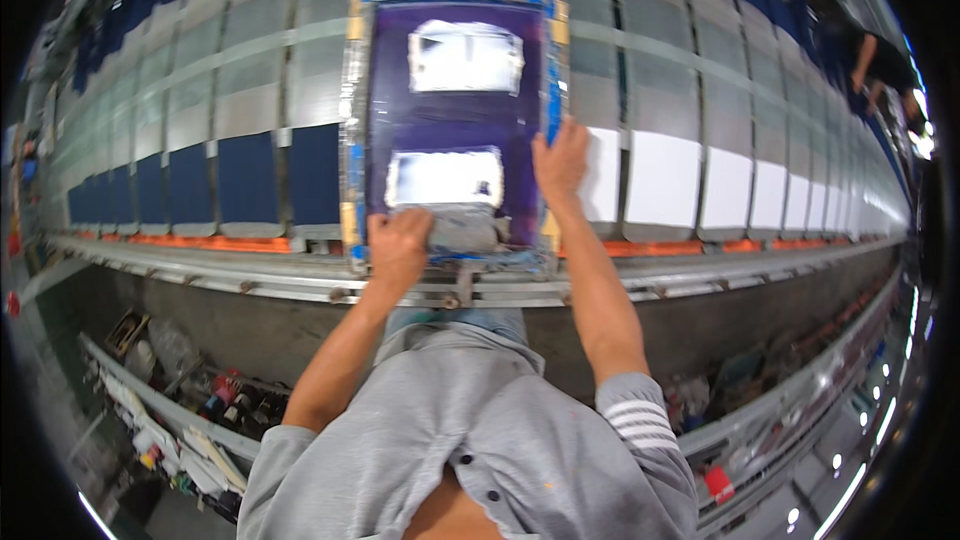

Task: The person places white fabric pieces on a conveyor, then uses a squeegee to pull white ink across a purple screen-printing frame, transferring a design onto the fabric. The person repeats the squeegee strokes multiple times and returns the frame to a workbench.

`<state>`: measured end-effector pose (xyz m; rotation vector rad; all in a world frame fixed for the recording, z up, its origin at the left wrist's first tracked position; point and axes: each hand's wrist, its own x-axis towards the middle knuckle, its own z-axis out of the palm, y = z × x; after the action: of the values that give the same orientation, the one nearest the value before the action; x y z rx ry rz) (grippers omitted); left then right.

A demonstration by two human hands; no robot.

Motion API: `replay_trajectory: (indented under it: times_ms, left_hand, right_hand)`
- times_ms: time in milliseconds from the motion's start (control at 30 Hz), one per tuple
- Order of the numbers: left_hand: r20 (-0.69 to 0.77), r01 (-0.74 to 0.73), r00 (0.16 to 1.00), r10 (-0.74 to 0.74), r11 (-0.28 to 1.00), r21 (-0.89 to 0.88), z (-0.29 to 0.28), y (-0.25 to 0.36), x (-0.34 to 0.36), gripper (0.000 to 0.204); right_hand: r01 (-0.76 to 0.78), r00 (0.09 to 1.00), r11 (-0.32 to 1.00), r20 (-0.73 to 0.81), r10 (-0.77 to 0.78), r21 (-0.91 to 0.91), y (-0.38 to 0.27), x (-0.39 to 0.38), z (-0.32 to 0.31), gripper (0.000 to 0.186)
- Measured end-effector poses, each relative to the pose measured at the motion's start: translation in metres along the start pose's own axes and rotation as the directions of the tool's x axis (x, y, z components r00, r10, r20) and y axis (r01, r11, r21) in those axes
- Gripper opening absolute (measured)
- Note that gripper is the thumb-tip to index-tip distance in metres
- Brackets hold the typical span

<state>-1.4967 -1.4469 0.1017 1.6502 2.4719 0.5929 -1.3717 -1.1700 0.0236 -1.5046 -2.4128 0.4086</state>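
Observation:
A screen printing frame (455, 120) with a purple mesh lies in the middle over the long table. Two white, rough-edged patches show on the mesh, one far and one near; the near one has a small dark mark at its right. At the near left corner of the frame is my left hand (400, 243), its fingers curled down beside a grey strip (462, 230). What those fingers hold is hidden. My right hand (563, 162) grips the frame's right edge, which is patched with blue and yellow tape.
Dark blue cloth pieces (247, 178) lie in a row on the left boards, white ones (665, 180) on the right. A metal rail (250, 280) runs along the table's near edge. Cluttered shelves (230, 390) are below. Another person (882, 70) stands far right.

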Motion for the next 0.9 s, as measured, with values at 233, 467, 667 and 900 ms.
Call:
replay_trajectory:
  times_ms: [233, 467, 667, 900]
  left_hand:
    - [0.305, 0.182, 0.933, -0.189, 0.982, 0.053, -0.015, -0.036, 0.084, 0.024]
    - [0.194, 0.057, 0.979, -0.055, 0.998, -0.004, -0.008, -0.036, 0.104, 0.02]
    - [0.208, 0.09, 0.975, -0.081, 0.995, -0.036, -0.01, -0.018, 0.044, 0.014]
    - [0.227, 0.104, 0.969, -0.093, 0.994, -0.037, -0.013, -0.048, 0.131, 0.017]
  right_hand:
    - [0.518, 0.565, 0.772, 0.531, -0.632, 0.368, -0.102, 0.02, -0.115, 0.046]
    - [0.639, 0.631, 0.726, 0.367, -0.683, 0.254, -0.081, -0.015, -0.055, 0.026]
    - [0.588, 0.629, 0.751, 0.414, -0.658, 0.299, -0.074, -0.071, -0.076, 0.009]
    - [0.549, 0.674, 0.781, 0.394, -0.624, 0.298, -0.098, 0.011, -0.062, 0.008]
